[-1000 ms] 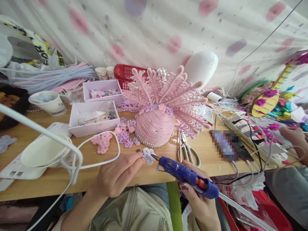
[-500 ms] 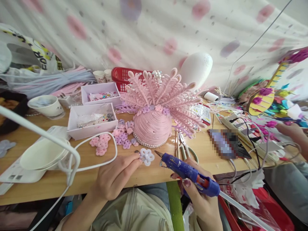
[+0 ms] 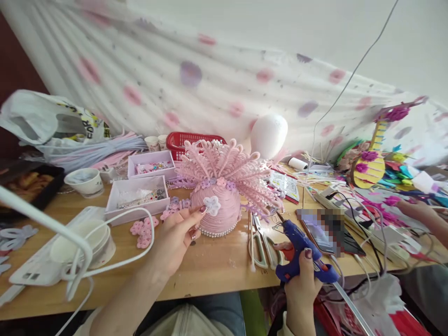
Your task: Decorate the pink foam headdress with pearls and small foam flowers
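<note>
Between the thumb and fingers of my left hand (image 3: 178,233) is a small white flower (image 3: 212,205), held in front of the pink cord-wrapped dome (image 3: 227,212); I cannot tell whether they touch. Pearls edge the dome's base, small pink and lilac flowers line its upper part, and pink feather-like plumes (image 3: 227,163) fan out above. My right hand (image 3: 303,275) grips a blue hot glue gun (image 3: 301,249), its nozzle pointing up and left, apart from the dome. Loose pink flowers (image 3: 144,232) lie left of the dome. Scissors (image 3: 264,242) rest between the dome and the glue gun.
White boxes of beads (image 3: 138,198) and a red basket (image 3: 196,139) stand behind. A white cable (image 3: 136,256) loops across the left side. A white foam head form (image 3: 269,135) stands at the back. Phones (image 3: 329,231) and a power strip lie right, near another person's hand (image 3: 416,208).
My left hand has raised the white flower up to the front of the dome. The glue gun has moved right, away from the flower. The camera view has tilted upward.
</note>
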### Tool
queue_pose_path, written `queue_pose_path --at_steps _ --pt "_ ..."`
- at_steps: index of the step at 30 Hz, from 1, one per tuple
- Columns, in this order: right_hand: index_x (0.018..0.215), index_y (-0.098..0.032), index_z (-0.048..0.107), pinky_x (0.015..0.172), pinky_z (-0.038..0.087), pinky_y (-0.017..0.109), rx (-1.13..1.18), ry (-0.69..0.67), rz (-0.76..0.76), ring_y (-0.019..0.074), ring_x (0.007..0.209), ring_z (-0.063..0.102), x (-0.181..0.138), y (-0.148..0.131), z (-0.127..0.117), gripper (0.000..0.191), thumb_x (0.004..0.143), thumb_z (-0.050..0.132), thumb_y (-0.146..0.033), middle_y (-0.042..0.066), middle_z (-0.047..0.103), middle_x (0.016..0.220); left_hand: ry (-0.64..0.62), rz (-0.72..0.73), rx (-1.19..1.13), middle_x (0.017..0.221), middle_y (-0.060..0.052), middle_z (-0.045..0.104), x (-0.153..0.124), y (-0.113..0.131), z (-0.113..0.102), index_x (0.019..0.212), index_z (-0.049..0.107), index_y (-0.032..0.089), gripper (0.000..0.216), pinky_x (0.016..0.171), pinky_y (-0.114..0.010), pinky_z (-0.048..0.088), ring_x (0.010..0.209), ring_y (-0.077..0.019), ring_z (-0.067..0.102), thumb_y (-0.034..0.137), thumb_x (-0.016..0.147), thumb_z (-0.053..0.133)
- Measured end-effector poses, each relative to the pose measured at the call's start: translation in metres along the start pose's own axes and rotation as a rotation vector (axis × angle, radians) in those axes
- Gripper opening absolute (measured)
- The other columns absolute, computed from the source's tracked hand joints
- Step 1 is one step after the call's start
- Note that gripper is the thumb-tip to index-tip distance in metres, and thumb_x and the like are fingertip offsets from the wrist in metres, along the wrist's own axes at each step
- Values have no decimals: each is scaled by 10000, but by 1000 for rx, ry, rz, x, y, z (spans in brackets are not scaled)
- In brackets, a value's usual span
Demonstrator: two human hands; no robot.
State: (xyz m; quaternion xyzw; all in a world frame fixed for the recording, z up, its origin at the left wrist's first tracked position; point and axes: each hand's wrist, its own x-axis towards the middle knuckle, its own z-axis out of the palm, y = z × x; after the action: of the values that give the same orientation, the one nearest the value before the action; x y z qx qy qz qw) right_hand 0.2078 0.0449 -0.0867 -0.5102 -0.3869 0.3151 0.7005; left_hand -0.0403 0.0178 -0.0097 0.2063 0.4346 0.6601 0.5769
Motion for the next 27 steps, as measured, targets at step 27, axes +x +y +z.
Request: queue_pose_path --at_steps 27 --pt "709 -169 663 487 479 258 158 18 203 149 537 584 28 15 -4 450 727 693 -618 11 668 621 38 111 151 459 141 353 28 10 51 651 583 152 394 365 -146 140 377 10 238 236 442 907"
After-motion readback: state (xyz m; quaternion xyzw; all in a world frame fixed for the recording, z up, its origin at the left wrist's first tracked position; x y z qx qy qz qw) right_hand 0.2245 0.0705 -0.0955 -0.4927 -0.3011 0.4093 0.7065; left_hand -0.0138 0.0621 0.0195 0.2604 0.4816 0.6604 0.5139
